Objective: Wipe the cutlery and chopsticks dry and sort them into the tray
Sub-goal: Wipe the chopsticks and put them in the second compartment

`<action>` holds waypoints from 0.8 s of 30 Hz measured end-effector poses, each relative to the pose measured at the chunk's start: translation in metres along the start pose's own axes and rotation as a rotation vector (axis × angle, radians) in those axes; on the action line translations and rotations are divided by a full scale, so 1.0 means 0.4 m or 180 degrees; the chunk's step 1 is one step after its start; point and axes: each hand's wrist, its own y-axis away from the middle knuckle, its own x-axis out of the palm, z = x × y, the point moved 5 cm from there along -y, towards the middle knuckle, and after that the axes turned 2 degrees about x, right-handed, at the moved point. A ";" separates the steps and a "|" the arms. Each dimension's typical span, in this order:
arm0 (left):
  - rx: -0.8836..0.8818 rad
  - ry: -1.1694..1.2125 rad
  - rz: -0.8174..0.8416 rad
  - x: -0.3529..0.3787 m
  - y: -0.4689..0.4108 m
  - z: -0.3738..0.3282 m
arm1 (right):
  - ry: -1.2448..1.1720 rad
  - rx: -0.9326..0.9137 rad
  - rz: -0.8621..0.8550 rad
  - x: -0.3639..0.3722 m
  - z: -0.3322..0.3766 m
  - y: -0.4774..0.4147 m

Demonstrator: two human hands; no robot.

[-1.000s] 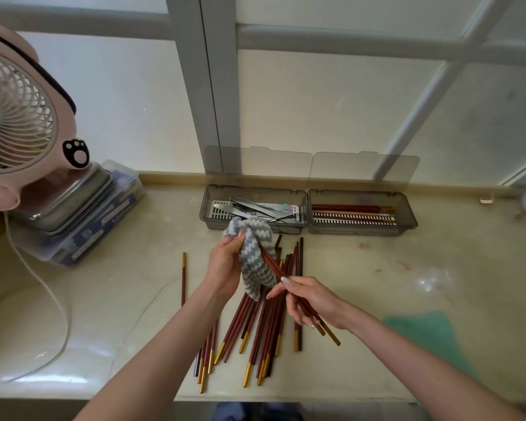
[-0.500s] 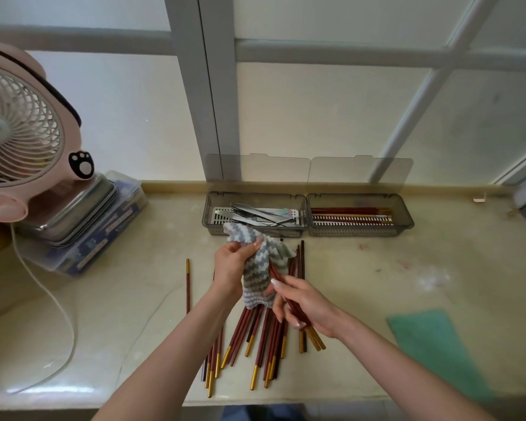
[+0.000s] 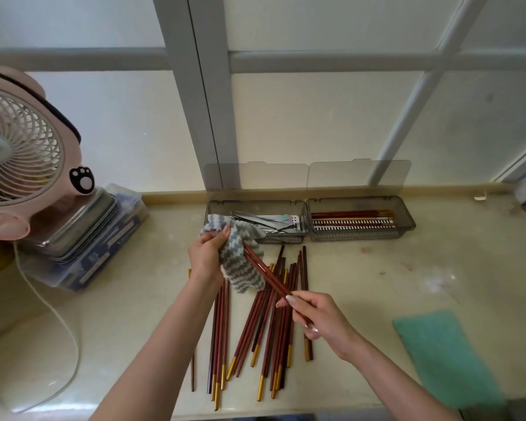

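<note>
Left hand (image 3: 205, 256) grips a grey-and-white zigzag cloth (image 3: 240, 262) around a pair of reddish-brown wooden chopsticks (image 3: 263, 273), right hand (image 3: 319, 320) pinching their near ends above the loose chopstick pile (image 3: 255, 335), near the grey two-compartment plastic tray (image 3: 362, 237).

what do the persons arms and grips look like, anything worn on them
The left forearm and right forearm are bare, with no sleeves in view. No watch, bracelet, ring or glove shows on the left grip or the right grip. The nails are long with pale polish, clearest on the right fingertips.
</note>
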 end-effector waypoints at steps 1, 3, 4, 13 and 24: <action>0.0006 0.0071 0.0002 -0.001 -0.001 0.000 | 0.0010 0.0036 0.0023 0.000 0.001 0.000; -0.0024 0.0197 -0.0020 -0.005 0.001 0.005 | 0.0045 0.0109 0.0059 0.002 -0.002 0.003; -0.0044 0.0178 -0.0019 -0.006 0.002 0.010 | 0.0052 0.0135 0.0056 0.003 -0.004 0.006; -0.0226 -0.0357 0.0490 0.057 0.093 0.121 | -0.0308 0.0057 -0.0312 0.039 0.013 -0.018; -0.0253 -0.0572 0.0436 0.028 0.074 0.110 | 0.0012 0.0285 0.0066 0.031 0.002 -0.007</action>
